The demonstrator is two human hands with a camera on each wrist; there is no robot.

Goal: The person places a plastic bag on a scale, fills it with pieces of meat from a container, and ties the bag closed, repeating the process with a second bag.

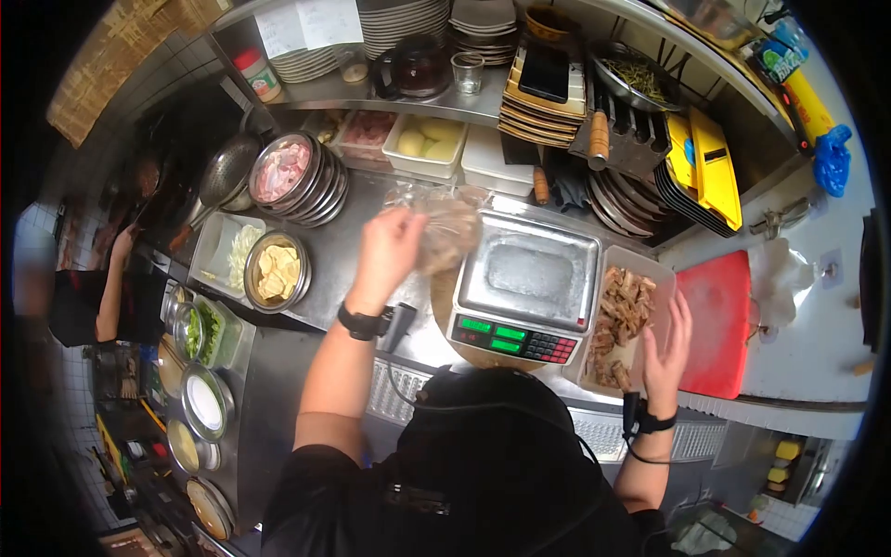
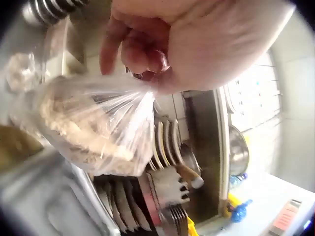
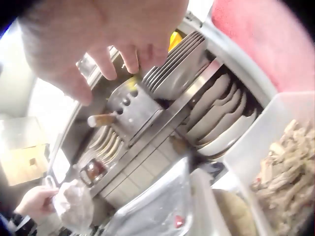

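Note:
My left hand (image 1: 390,246) pinches the gathered neck of a clear plastic bag (image 2: 98,128) with pale brown meat strips inside. In the head view the bag hangs just left of a digital scale (image 1: 529,265), whose green displays are lit and whose steel pan holds nothing. My right hand (image 1: 667,357) has its fingers loosely extended at the right edge of a white plastic bin (image 1: 657,269). Brown cooked meat strips (image 1: 620,311) fill part of that bin. In the right wrist view the right hand (image 3: 113,34) holds nothing, with the meat below and to the side.
A red cutting board (image 1: 715,320) lies right of the bin. Behind the scale stand lidded and open food containers (image 1: 425,165), a knife rack (image 1: 626,148) and stacked plates (image 1: 538,121). To the left are steel bowls (image 1: 278,271). Another person's arm (image 1: 113,288) shows at far left.

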